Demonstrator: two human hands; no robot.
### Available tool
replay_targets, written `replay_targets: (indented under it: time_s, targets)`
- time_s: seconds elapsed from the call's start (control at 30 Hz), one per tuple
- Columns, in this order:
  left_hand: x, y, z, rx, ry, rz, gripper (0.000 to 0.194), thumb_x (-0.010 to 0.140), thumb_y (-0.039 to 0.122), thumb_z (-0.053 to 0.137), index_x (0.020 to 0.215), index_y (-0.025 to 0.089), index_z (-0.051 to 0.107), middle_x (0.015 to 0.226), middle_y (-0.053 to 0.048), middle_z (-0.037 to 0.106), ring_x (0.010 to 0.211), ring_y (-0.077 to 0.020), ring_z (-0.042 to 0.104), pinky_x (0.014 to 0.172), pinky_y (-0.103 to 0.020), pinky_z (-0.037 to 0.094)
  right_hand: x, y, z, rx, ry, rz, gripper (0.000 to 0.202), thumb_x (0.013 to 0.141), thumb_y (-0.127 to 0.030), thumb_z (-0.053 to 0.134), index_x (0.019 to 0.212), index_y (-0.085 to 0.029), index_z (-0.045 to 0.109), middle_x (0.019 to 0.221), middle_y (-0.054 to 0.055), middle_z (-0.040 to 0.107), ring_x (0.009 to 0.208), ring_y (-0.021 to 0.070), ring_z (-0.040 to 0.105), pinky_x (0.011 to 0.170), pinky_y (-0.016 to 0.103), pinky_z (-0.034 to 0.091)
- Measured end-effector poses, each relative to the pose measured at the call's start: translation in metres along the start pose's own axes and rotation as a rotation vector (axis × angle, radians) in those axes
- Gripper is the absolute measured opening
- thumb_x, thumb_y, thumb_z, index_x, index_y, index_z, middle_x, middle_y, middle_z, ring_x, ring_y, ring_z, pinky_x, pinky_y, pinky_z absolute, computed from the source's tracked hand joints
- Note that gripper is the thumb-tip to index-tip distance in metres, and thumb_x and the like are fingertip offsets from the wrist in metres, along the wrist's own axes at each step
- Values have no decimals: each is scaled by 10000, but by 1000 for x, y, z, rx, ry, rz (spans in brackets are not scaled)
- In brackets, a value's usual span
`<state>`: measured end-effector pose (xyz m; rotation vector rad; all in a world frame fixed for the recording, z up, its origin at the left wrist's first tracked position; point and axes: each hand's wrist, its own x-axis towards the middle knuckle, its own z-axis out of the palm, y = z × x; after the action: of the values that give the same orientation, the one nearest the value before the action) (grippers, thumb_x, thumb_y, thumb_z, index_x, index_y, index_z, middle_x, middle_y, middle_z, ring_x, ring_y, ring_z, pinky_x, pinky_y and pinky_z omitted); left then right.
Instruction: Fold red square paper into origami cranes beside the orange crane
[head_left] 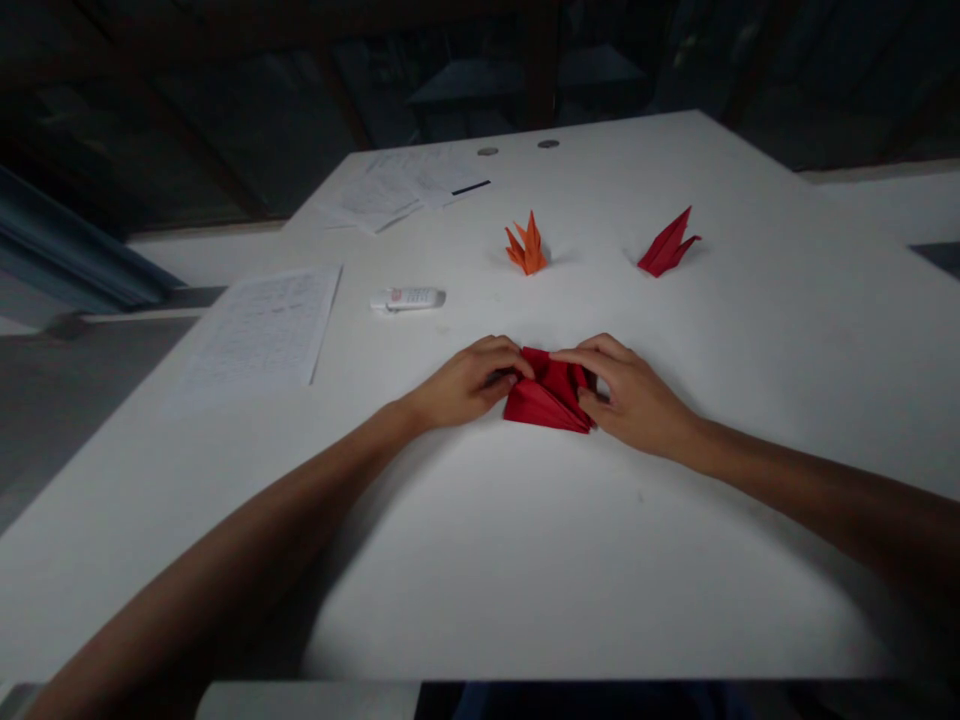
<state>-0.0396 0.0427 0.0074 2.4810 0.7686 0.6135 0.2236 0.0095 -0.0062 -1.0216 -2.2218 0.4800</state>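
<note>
A partly folded sheet of red origami paper [546, 404] lies on the white table between my hands, with creases and a raised flap along its far side. My left hand [480, 380] grips its left edge, thumb and fingers closed on the paper. On the right edge, my right hand [628, 392] holds the paper with the thumb near the front and the index finger reaching over the far edge. Beyond my hands stand an orange folded paper crane [531, 248] and, farther right, a red folded paper crane [667, 246].
A white remote control [408, 299] lies left of the cranes. Written sheets of paper [262, 325] rest on the left, with more papers [397, 190] and a dark pen-like strip [471, 187] at the far left. Two round discs [548, 144] sit near the table's [600, 580] far edge.
</note>
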Motion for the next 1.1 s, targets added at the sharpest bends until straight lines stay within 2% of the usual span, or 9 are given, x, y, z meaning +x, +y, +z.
replay_targets:
  time_s: [0.1,0.2,0.33,0.5,0.6,0.67,0.77,0.93,1.1]
  targets:
    - [-1,4,-3,-41,-21,-8,139,952,211,565,1021,187,684,1091,-99,643,1060,-220,600,967,-361,475,-1,2,1,1,15,24,367,843,-43,581,1133,-231,704,1153,81,592,954,213,651,830,364,570]
    - [-1,7,-6,-66,-54,-26,155,967,287,573,945,179,682,1120,-106,639,1072,-223,597,968,-355,469,-2,4,2,19,43,31,233,858,-61,604,1006,-211,703,1206,95,559,1007,218,655,862,364,562]
    - [-1,9,-8,-73,-77,-49,263,970,404,589,876,175,676,1123,-102,636,1072,-223,594,969,-350,465,0,6,2,36,81,33,188,890,-78,596,980,-222,674,1232,98,557,1076,227,641,895,374,543]
    - [1,10,-7,-47,-82,-27,339,885,513,692,878,174,678,1133,-101,645,1064,-238,592,971,-363,460,4,4,1,31,111,35,82,940,-145,595,931,-223,616,1002,59,634,958,225,630,858,387,505]
    - [4,11,-7,-44,-93,-24,360,887,528,679,936,172,700,1131,-105,665,1047,-241,594,963,-368,457,4,3,1,-17,102,62,66,960,-185,589,905,-220,600,911,40,644,887,226,613,802,387,471]
    - [6,14,-7,-55,-90,-70,356,916,518,638,929,169,707,1087,-101,681,1009,-232,603,940,-361,461,4,2,0,-24,105,72,62,958,-190,596,903,-219,596,903,35,646,877,224,610,795,383,460]
    - [11,21,-5,-73,-62,-224,347,927,503,607,900,167,691,956,-65,688,879,-199,612,834,-327,478,5,0,-1,8,135,86,72,930,-170,630,899,-221,590,904,28,637,858,211,609,775,362,467]
    - [16,35,2,6,67,-467,213,876,386,623,964,192,628,819,2,675,674,-154,572,625,-279,421,4,-3,-2,45,174,84,201,840,-87,679,951,-234,598,952,24,625,886,209,618,798,359,509]
    - [18,40,7,53,205,-573,269,833,304,634,1069,200,559,822,0,688,635,-155,593,583,-275,413,2,-5,0,82,198,88,390,803,-73,659,1139,-259,589,1181,67,566,900,197,640,896,398,550]
